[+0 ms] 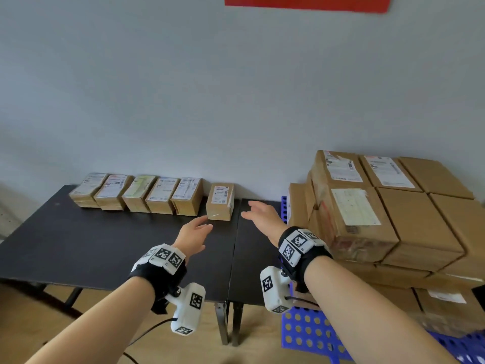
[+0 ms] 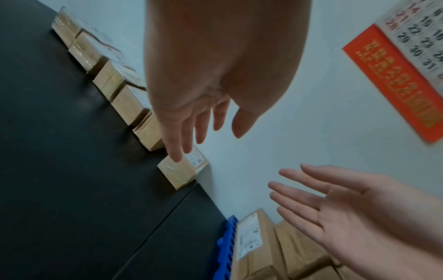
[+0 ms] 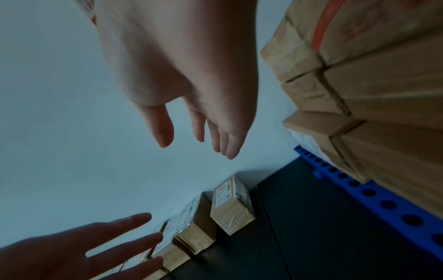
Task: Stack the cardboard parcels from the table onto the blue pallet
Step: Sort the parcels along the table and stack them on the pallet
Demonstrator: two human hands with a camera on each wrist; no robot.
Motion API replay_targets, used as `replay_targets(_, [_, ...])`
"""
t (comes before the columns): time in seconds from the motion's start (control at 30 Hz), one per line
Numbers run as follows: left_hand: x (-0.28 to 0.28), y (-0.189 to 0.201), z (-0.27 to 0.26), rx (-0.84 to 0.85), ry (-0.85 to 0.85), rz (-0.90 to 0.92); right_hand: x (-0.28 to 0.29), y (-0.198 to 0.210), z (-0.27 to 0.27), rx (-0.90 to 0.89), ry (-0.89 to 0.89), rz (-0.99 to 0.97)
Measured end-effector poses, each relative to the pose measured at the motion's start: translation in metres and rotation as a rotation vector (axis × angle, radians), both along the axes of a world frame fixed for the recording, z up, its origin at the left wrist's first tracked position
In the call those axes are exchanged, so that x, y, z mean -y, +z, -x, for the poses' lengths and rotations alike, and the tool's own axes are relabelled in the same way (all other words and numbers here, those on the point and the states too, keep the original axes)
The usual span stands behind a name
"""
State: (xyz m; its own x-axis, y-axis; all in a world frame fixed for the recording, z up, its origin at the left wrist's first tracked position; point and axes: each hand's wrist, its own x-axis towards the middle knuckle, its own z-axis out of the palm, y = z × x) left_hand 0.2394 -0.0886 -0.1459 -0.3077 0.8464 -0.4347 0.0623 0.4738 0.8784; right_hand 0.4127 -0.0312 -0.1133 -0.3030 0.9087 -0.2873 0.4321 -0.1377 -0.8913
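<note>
- Shipping label print on every parcel is blurring out, unreadable in all views.
- Blue pallet (image 1: 304, 334) is mostly sitting hidden under the stacked parcels (image 1: 388, 211); only its perforated front strip and the left edge by the table are showing. Right side of the stack is running off frame.
- Red poster (image 1: 307, 2) on the wall is getting cut off at the top of the head view; the left wrist view is showing calendar digits next to it, text unreadable.
- Black table (image 1: 105, 245) is carrying six parcels along the wall: five lying packed side by side, and the end parcel (image 1: 220, 201) sitting just apart to their right, nearest the pallet.
- Left hand (image 1: 193, 236) is reaching over the table, fingers straight and spread, holding nothing; fingertips are hovering just short of the end parcel's near-left corner. Contact: cannot tell, looks apart in the head view.
- Right hand (image 1: 262, 216) is hanging to the right of the same parcel, palm facing inward toward it, fingers extended and relaxed, empty, clearly apart from the box.
- Both hands are flanking the end parcel, one per side.
</note>
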Motion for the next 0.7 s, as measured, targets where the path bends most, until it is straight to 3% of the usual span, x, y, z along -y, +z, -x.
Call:
replay_targets(0.3, [-0.081,-0.061,0.072,0.026,-0.051,0.126,-0.071,-0.067,0.069,0.008,-0.106,0.146])
replay_targets(0.5, [-0.126,-0.111,0.094,0.018,-0.096,0.168,-0.119,-0.115,0.094,0.002,-0.202,0.246])
replay_targets(0.7, [-0.164,-0.131,0.1,0.095,-0.109,0.17,-0.154,-0.147,0.11,-0.005,-0.252,0.285])
